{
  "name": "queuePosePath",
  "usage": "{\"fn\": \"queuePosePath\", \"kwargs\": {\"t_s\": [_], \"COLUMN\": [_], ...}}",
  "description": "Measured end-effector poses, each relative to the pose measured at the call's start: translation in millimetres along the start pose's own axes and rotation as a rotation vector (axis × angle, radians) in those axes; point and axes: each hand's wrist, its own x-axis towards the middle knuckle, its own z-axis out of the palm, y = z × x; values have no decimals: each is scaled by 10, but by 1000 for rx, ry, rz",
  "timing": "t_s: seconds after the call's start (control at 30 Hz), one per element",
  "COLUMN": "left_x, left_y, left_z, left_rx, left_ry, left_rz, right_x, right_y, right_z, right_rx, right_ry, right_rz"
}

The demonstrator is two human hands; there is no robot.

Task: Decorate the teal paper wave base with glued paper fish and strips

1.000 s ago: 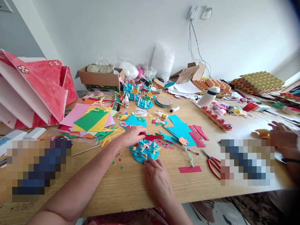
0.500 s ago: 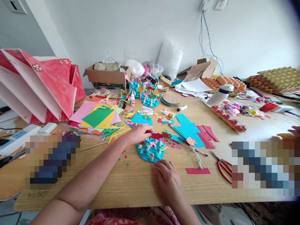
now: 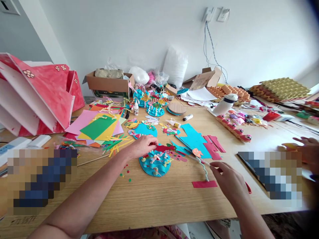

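Reaching out to the right of the blue disc (image 3: 154, 166), my right hand (image 3: 228, 181) is loose and holds nothing. Its fingertips are just beside the twisted cord (image 3: 203, 167), which runs lengthwise away from me, between disc and hand. My left hand (image 3: 142, 146) bends onto the red cutout (image 3: 161, 147) at the disc's far rim; whether it pinches or presses I cannot tell.

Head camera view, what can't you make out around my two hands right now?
Head view: whether the left hand grips anything at the far edge of the blue disc; its fingers cover that spot.
Head view: a red sliver beside the right hand; the hand hides the rest.
Head view: two pixelated patches blur parts of the table.
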Motion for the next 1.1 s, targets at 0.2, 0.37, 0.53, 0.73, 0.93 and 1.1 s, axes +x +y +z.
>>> {"fn": "queuePosePath", "kwargs": {"t_s": [0.2, 0.37, 0.53, 0.73, 0.93, 1.1], "left_x": [-11, -21, -12, -8, 3, 8], "left_y": [29, 25, 8, 41, 82, 84], "left_z": [-13, 3, 9, -16, -22, -23], "left_rx": [14, -2, 3, -7, -24, -33], "left_ry": [-7, -12, -4, -11, -40, -42], "left_rz": [0, 19, 22, 20, 4, -16], "right_x": [444, 938, 1226, 1259, 839, -14], "right_y": [-232, -479, -610, -724, -677, -369], "right_z": [4, 227, 473, 333, -215, -500], "right_rx": [-149, -246, -261, -114, 648, 1077], "right_ry": [-202, -283, -316, -137, 229, -114], "right_rz": [-88, -119, -104, -52, 4, 150]}}
